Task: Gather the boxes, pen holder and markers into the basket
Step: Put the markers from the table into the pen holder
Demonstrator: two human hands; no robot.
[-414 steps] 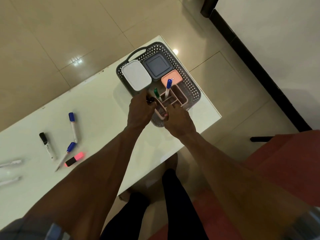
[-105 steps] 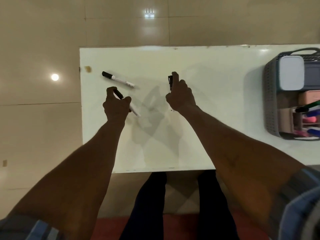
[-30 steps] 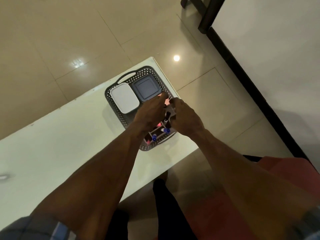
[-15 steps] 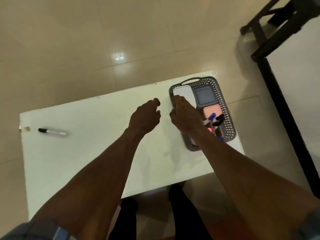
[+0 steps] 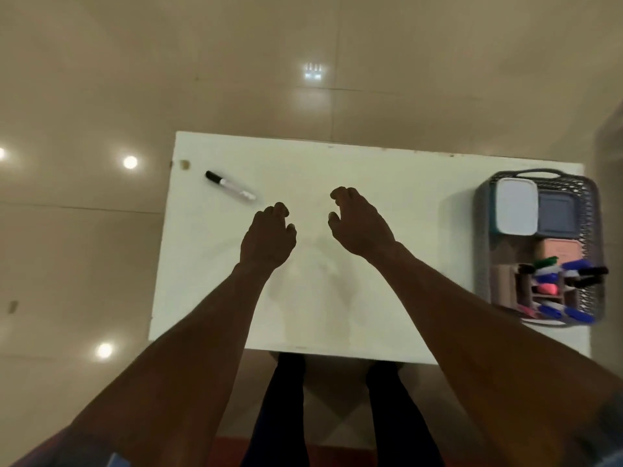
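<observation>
Fingers of the left hand (image 5: 268,239) curl loosely inward, tips bunched near the thumb but closed on nothing; the hand hovers above the white rectangular tabletop (image 5: 371,183) with its knuckles toward the far edge. Just beside it, the right hand (image 5: 359,224) is more open, thumb and forefinger set apart in a small gap like a relaxed claw, also empty. The view does not settle whether either hand touches the surface.

Up and to the left of the left hand lies a slim white marker with a black cap (image 5: 230,187), flat on the table near the far left corner. Its long axis runs diagonally, the capped end pointing toward that corner and the pale tail toward the left hand, near it but not touching.

At the right end of the table sits a grey perforated plastic basket with a loop handle (image 5: 591,210). Inside, at its far end, a white rounded-rectangle box lid (image 5: 516,205) sits beside a square grey-blue box (image 5: 554,215); nearer in is a salmon-pink box (image 5: 559,252). Next comes a pink compartmented pen holder (image 5: 505,286), stuffed with markers (image 5: 573,266) that lean to the right: green, blue and black caps, plus a pink highlighter. A few more blue-capped ones poke out at the basket's near end.

Glossy beige floor tiles (image 5: 84,264) surround the table and reflect round ceiling lights.
</observation>
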